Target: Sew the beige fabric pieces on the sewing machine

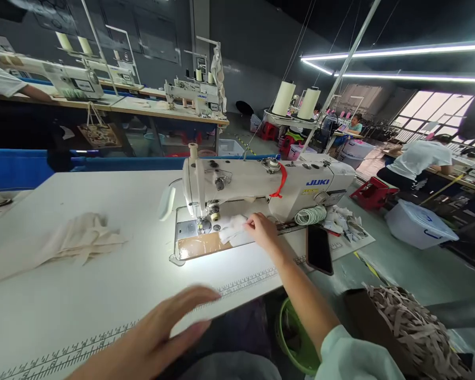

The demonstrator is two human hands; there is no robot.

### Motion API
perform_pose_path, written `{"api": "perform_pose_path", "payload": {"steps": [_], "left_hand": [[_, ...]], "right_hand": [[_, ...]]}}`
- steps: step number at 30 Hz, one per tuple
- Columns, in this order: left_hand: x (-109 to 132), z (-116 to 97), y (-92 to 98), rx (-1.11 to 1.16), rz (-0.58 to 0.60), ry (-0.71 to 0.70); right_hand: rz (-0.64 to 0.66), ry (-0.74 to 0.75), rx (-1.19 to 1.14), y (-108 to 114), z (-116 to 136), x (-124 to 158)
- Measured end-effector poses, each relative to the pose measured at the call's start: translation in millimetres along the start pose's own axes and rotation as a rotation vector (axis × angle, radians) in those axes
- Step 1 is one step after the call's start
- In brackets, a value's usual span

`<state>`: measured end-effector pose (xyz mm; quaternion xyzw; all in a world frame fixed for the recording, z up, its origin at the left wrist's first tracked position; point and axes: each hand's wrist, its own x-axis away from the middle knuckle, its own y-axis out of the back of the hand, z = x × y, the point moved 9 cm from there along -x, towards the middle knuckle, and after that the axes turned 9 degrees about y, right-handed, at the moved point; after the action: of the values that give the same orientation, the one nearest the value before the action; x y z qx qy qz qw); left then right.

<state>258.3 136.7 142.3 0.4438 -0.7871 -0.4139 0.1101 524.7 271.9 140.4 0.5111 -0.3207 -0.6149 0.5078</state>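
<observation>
My right hand [263, 231] pinches a small piece of white fabric [233, 228] on the bed of the sewing machine [241, 182], just right of the needle and presser foot. The fabric is blurred, and the fingertips partly cover its edge. Near the front edge of the table, my left hand [168, 322] hovers with thumb and fingers apart, holding nothing; it is smeared by motion. A pile of cream fabric pieces [89, 237] lies on the white tabletop [142, 200] to the left.
A phone [319, 249], a coil of pale cord [311, 215] and fabric scraps [344, 221] sit at the table's right end. Below are a green bin [287, 338] and a box of fabric strips [411, 327]. Two thread cones [284, 98] stand behind. Other people work nearby.
</observation>
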Motion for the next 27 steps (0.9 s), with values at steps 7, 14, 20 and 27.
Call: {"api": "perform_pose_path", "payload": {"steps": [7,14,20,27], "left_hand": [[-156,-20,-33.4,-0.008,-0.369,-0.139],[-201,10,-43.0,-0.031,-0.373,0.160],[-151,19,-19.8,0.062,-0.245,0.229],[-83,98,57.6,-0.139,-0.112,0.583]], "right_hand": [[-0.089,0.187,-0.202,6,0,10],[-0.044,0.143,-0.337,0,-17,4],[-0.037,0.216,-0.261,-5,-13,6],[-0.058,0.241,-0.216,-3,-13,6]]}}
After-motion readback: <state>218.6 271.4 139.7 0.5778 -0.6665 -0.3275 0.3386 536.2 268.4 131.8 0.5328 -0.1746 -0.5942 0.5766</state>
